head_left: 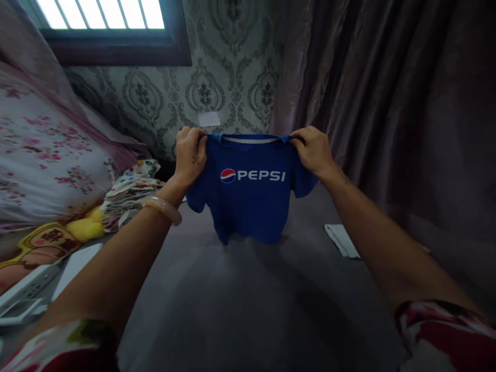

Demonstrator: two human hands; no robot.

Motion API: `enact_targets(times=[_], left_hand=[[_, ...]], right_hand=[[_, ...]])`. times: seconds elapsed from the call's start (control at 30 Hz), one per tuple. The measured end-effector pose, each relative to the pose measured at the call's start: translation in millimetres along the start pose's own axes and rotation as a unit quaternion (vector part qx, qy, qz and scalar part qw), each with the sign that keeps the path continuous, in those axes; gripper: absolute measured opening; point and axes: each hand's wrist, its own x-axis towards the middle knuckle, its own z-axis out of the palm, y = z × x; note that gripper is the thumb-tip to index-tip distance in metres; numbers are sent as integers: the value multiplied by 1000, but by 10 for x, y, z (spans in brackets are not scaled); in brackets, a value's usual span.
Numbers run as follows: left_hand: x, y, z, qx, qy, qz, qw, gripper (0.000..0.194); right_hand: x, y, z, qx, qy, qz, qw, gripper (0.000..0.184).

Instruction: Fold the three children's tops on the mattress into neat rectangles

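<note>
A small blue T-shirt [250, 199] with a white PEPSI logo hangs upright in front of me, its hem touching the grey bed surface [240, 299]. My left hand [190, 154] is closed on the shirt's left shoulder. My right hand [312, 150] pinches the right shoulder at the same height. Both arms are stretched forward; a pale bangle sits on my left wrist.
A pile of folded patterned clothes [129, 194] lies to the left, beside a floral pillow [42, 160] and a yellow soft toy [83, 227]. A white folded cloth [343, 240] lies on the right. A dark curtain [406, 103] hangs at the right, patterned wallpaper behind.
</note>
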Motion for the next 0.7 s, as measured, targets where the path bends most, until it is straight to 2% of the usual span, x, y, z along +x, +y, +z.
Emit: enact_targets(times=[0.13, 0.23, 0.4, 0.53, 0.7], left_hand=[[-2, 98, -44, 25, 10, -17, 999, 14], [-17, 205, -99, 18, 26, -32, 999, 14], [-70, 400, -300, 49, 73, -24, 996, 17], [-139, 566, -657, 103, 94, 16, 990, 27], [-228, 789, -1254, 128, 59, -18, 990, 32]], right_hand=[[4, -21, 63, -13, 15, 10, 1000, 29], [-48, -87, 82, -31, 54, 8, 998, 35], [-202, -301, -70, -57, 114, -7, 992, 38], [-320, -477, -387, -50, 98, -19, 994, 37], [-394, -707, -913, -88, 79, -62, 991, 38]])
